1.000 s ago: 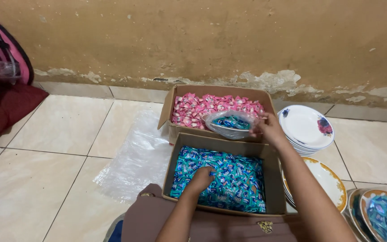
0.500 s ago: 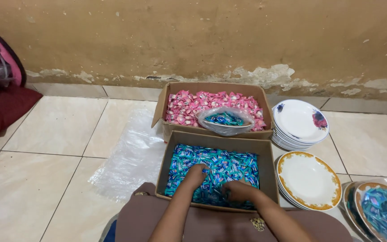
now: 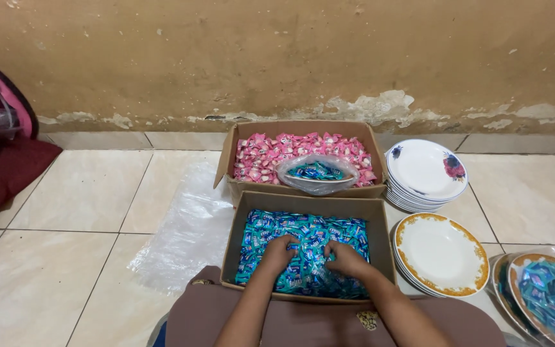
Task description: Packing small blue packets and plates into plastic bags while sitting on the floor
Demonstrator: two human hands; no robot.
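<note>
Both hands down in near cardboard box (image 3: pixel 245 222), working the blue-wrapped candies (image 3: pixel 303 234).

Left hand (image 3: pixel 279 249) & right hand (image 3: pixel 345 257) lay side by side mid-box, palms down, fingers curled into the heap. Fingertips buried, so whether either had closed on a handful – can't tell.

Judgement: a clean scoop wants fingers dug under the wrappers, hands cupped toward each other, lifted slow so loose pieces drop back inside the box walls.

Candies lay under & all round the fingers, touching them. Far box of pink candies (image 3: pixel 271 151) carried a plastic-covered bowl (image 3: pixel 317 173) w/ blue ones. Plates (image 3: pixel 426 172) off to the right.
</note>
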